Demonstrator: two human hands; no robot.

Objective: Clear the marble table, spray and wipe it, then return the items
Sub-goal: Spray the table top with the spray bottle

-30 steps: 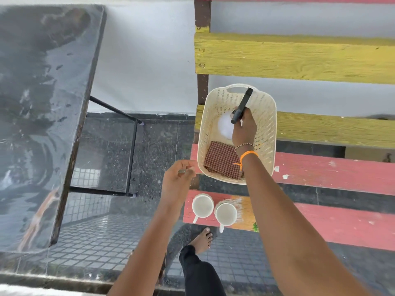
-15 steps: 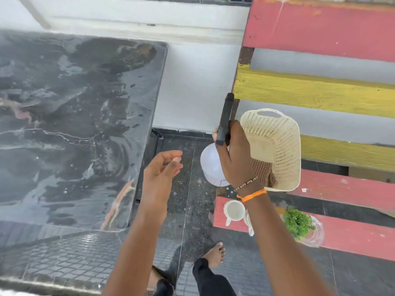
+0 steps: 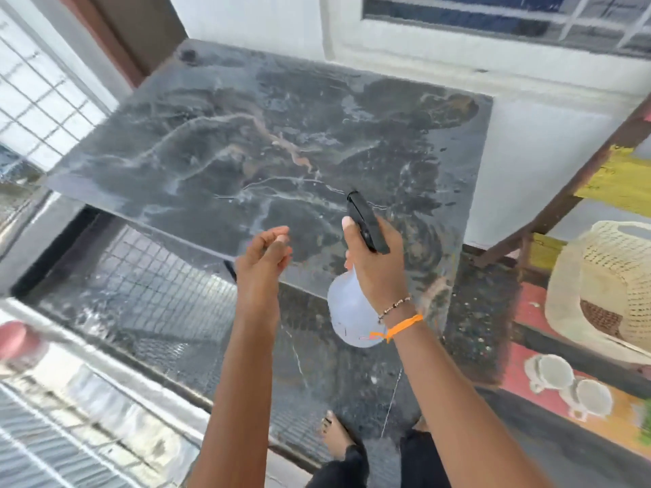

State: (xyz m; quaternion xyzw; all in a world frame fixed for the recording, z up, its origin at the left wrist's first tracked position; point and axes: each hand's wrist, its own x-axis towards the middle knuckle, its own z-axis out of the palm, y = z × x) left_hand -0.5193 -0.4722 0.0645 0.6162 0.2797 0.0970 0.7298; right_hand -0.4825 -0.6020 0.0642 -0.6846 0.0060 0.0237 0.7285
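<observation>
The dark marble table (image 3: 267,142) fills the middle of the view, its top bare. My right hand (image 3: 378,265) grips the neck of a white spray bottle (image 3: 347,311) with a black trigger head (image 3: 364,221), held over the table's near right corner. My left hand (image 3: 264,255) hovers beside it over the near edge, fingers loosely curled and holding nothing. On the painted bench at the right sit a cream basket (image 3: 606,287) with a checked cloth (image 3: 599,317) inside and two white cups (image 3: 567,382).
The bench (image 3: 535,304) has red and yellow slats and stands close to the table's right side. A white wall and a window (image 3: 493,19) lie behind the table. A metal grille (image 3: 31,100) is at the left. My bare foot (image 3: 334,438) stands on the dark tiled floor.
My right hand has lifted the spray bottle out of the basket and carried it left over the table. My view swung left from the bench to the table; my left hand followed.
</observation>
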